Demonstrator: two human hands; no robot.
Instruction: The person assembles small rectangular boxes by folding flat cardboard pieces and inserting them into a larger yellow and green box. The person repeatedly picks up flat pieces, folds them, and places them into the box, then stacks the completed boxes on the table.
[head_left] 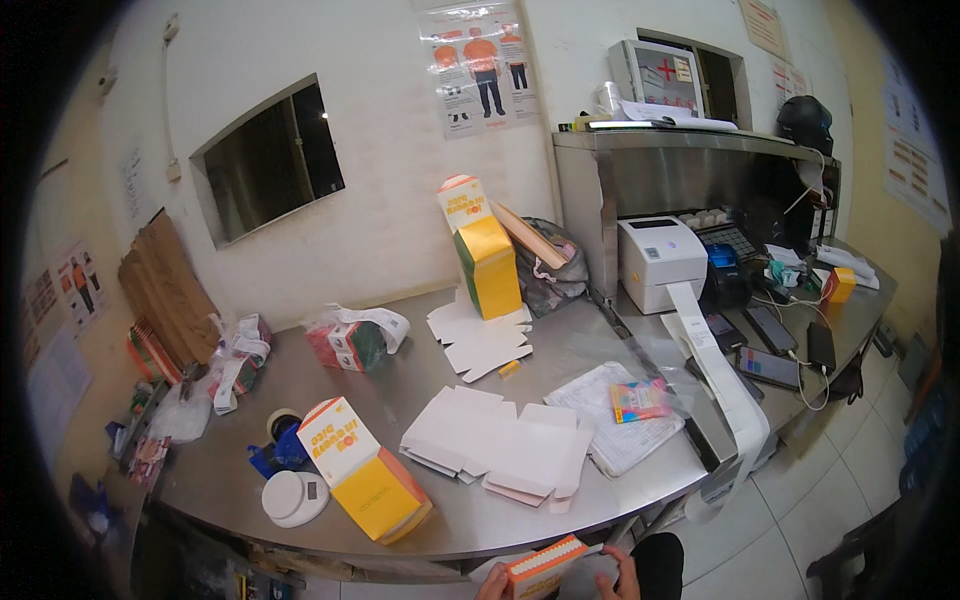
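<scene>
Low in the head view, my left hand (pixel 493 583) is closed on the near left end of a small orange, white and yellow carton (pixel 546 566). Along the carton's upper edge runs a row of pale, ridged pieces. My right hand (pixel 624 574) has its fingers curled on a pale flap or sheet (pixel 582 573) at the carton's right; whether it is joined to the carton I cannot tell. Both hands are partly cut off by the lower edge. On the metal table (pixel 290 360) beyond them lie flat white carton blanks (pixel 500 440).
Tall yellow-and-white cartons (pixel 380 490) stand near a round white scale (pixel 294 498) and a tape roll (pixel 285 424). Plastic-wrapped bundles (pixel 350 338) lie at the back left. Rightward are papers (pixel 625 440), a label printer (pixel 660 262) trailing a long strip, and phones (pixel 768 368) with cables.
</scene>
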